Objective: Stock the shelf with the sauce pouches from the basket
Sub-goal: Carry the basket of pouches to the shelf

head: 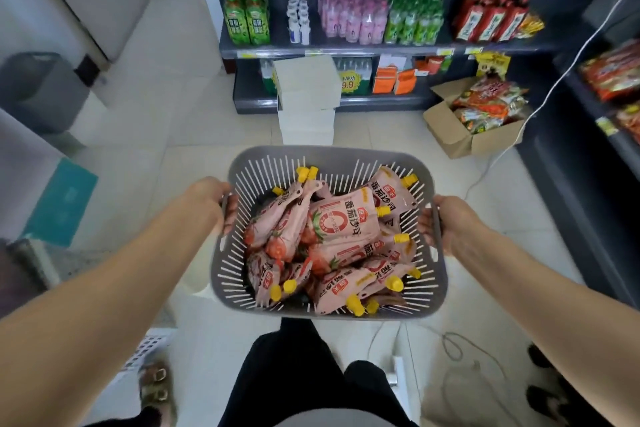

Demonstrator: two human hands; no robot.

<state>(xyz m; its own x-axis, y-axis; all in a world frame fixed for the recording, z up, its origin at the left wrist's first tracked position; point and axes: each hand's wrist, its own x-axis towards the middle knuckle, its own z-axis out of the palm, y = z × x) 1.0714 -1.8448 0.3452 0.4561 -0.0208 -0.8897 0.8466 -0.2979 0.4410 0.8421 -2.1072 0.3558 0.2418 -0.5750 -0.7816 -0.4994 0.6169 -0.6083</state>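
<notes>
Both hands grip the grey basket (329, 158) by its side handles, left hand (211, 199) and right hand (445, 222). Pink sauce pouches (341, 229) lie heaped inside, short of the shelf (346, 50) beyond.

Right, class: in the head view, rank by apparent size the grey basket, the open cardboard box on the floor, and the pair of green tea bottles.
1. Grey basket, largest, though nearest the camera.
2. Open cardboard box.
3. Pair of green tea bottles, smallest, but farthest away, so true size is unsure.
</notes>
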